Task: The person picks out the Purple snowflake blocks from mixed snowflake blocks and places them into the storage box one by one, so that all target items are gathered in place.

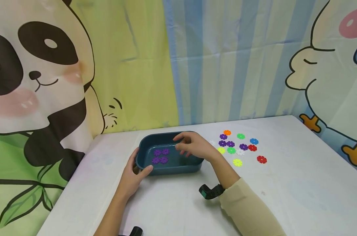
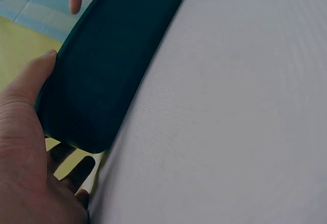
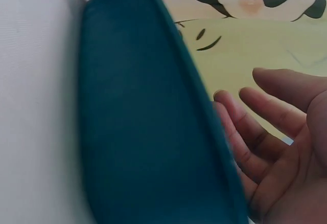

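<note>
"What's the left grip (image 1: 133,175) doing?"

"Holding the tray (image 1: 172,169), the dark teal one. Thumb's against the rim, fingers round the outside of its left end. Tray's sitting on the white bench (image 1: 302,193) btw."

"And the right grip (image 1: 197,146)?"

"Hanging over the right half of the tray, fingers loosely bent and a bit apart. Nothing in it that I can see from here."

"Anything in the tray?"

"Yep, four purple flowers (image 1: 164,160), flat little things, laid out two by two toward the left end."

"That's the lot?"

"Nah, there's a bunch of loose flowers (image 1: 262,159) scattered on the bench right of the tray. More purple, plus orange, green, blue, red, yellow and white. Behind it all hangs a cloth (image 1: 137,78), big panda (image 1: 50,42) on the left."
</note>
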Tool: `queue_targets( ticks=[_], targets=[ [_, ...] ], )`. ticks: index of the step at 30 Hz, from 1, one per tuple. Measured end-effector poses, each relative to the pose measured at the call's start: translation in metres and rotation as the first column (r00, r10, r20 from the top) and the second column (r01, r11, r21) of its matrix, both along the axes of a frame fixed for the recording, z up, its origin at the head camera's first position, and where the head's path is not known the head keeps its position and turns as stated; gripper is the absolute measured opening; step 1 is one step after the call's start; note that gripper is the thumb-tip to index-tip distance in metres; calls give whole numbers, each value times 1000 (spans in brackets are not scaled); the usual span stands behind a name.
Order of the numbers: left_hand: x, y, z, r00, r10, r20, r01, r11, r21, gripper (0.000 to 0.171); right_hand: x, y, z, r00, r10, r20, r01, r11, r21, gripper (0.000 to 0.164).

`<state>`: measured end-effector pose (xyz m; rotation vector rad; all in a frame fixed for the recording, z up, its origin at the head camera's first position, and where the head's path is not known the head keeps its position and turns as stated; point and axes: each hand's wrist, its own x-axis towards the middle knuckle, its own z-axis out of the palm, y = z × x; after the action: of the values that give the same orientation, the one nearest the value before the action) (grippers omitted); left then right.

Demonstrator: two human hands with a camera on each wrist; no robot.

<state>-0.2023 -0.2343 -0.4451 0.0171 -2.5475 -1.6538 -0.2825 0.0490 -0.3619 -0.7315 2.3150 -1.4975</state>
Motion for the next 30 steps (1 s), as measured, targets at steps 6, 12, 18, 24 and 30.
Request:
queue_targets(
  ticks=[6, 12, 18, 24, 30],
  targets=[
    [1, -1, 0, 1000, 9, 11, -9, 1000, -8, 93, 2, 8, 8, 1000, 2, 2, -2, 1000, -27, 34],
    [1, -2, 0, 1000, 14, 11, -14, 1000, -15, 93, 8, 16, 18, 1000, -2, -6, 2, 999, -43, 34],
    [0, -1, 0, 1000, 7, 6, -7, 1000, -10, 93, 11, 29, 28, 999, -27, -43, 25, 998, -53, 34],
    [0, 0, 1, 1000, 8, 10, -8, 1000, -17, 92, 11, 45, 36, 993, -79, -84, 75, 996, -48, 36],
    [0, 0, 1, 1000, 4, 9, -4, 1000, -23, 92, 10, 60, 41, 982, -146, -121, 145, 989, -20, 37]
  ],
)
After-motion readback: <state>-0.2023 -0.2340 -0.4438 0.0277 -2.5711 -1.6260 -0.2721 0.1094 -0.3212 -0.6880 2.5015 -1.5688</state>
